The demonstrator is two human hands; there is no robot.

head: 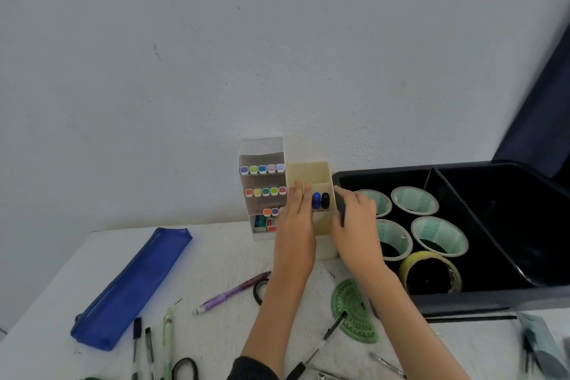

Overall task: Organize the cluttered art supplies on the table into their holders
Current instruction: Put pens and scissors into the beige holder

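Black-handled scissors point(185, 368) are being left at the near table edge. Cream plastic desk holder point(308, 171) is being touched by left hand point(296, 216), fingers straight; small dark rectangular block point(340, 203) is being gripped by right hand point(356, 222) just beside the holder.

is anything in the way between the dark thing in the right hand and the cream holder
Nothing visible between them: the dark object in the right hand sits by the right wall of the cream holder. The front slot holds a blue marker and a black marker, and the left hand rests on its left part.
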